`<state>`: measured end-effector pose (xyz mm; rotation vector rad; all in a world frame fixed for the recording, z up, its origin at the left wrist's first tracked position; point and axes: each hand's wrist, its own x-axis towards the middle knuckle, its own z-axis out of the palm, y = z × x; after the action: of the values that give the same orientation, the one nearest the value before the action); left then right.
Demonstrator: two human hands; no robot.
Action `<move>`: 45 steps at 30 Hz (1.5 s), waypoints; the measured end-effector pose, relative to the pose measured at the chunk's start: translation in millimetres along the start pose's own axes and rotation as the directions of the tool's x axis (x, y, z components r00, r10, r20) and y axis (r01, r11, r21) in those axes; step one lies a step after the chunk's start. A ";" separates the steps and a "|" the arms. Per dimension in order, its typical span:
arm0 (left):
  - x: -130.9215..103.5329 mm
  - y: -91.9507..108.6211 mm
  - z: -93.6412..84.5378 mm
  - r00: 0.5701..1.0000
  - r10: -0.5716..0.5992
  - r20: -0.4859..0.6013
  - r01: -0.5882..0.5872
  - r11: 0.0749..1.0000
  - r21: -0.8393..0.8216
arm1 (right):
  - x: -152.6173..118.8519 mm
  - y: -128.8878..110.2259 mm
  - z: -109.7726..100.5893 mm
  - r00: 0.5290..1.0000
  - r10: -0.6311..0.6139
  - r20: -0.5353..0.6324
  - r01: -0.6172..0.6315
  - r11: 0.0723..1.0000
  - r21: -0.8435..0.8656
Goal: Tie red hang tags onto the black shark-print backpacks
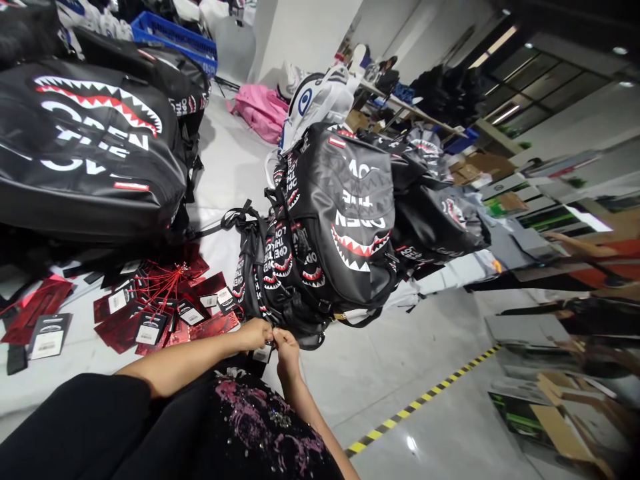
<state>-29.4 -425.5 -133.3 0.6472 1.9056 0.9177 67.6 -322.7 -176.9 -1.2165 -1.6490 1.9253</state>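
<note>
My left hand (257,334) and my right hand (287,348) meet fingertip to fingertip in a pinch, at the near edge of a black backpack (320,220) printed with shark mouths and white lettering. Just under the fingers hangs a black hang tag (261,353) with a white label; its string is too small to make out. The backpack lies on the white table (220,150), its front panel turned to the right. Left of my hands, a pile of red and black hang tags (165,307) with red strings is spread out.
More black backpacks lie at the left (95,160) and behind on the right (437,217). A pink bag (260,112), a white backpack (320,100) and a blue basket (175,37) are farther back. Cardboard boxes (570,413) and yellow-black floor tape (420,402) are at right.
</note>
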 end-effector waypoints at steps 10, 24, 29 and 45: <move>7.3 -9.8 6.5 0.997 -0.014 -0.074 0.009 0.997 -0.072 | -2.0 -6.1 6.7 0.998 -0.057 -0.035 0.055 0.997 -0.047; 5.1 -8.2 2.8 0.997 0.078 0.005 -0.078 0.997 0.011 | -4.3 -6.4 8.3 0.996 -0.081 -0.040 0.078 0.995 -0.059; -0.2 1.2 -1.2 0.988 0.062 -0.144 -0.032 0.978 0.205 | -1.5 -6.4 7.5 0.996 -0.065 -0.067 0.060 0.996 -0.066; -8.6 0.8 -7.5 0.983 0.019 -0.183 -0.008 0.998 0.059 | 5.7 6.6 -6.7 1.000 -0.029 0.003 0.029 0.992 -0.120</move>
<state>-32.1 -433.9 -126.0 0.6285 2.1005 0.9612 71.2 -316.1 -184.9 -1.2284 -1.7952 1.8331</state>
